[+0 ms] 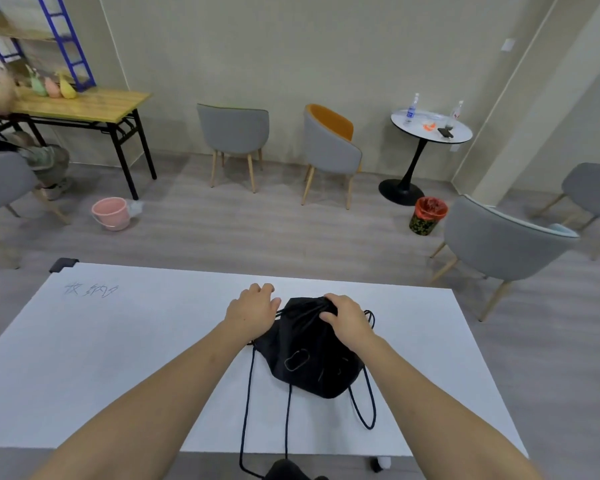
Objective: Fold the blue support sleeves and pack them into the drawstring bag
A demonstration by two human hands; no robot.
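your right hand [347, 317] is on top of the drawstring bag [312, 355], fingers curled over the bunched black fabric at its mouth and gripping it. your left hand [253, 311] sits just beside the bag's upper left edge, fingers loosely bent with the tips down on the white desk [118, 358]; it looks relaxed and i can't see it holding anything, though a cord runs out right by its thumb.

the bag's mouth is gathered tight under your right hand, so what is inside is hidden from here. the body looks a bit puffed rather than flat.

the bag lies in the middle of the desk, slightly to your right, with its long axis running away from you: gathered mouth at the far end, rounded bottom corner toward you and tilted a little to the right.

it's plain black cloth, creased near the top, with a thin outlined oblong mark on its front panel. dark drawstring cords [248, 403] trail from it toward you, two long strands reaching over the near edge of the desk and one loop [369, 407] curling out at the lower right. another small loop shows behind your right hand.

faint handwriting [90, 290] marks the far left of the desk.
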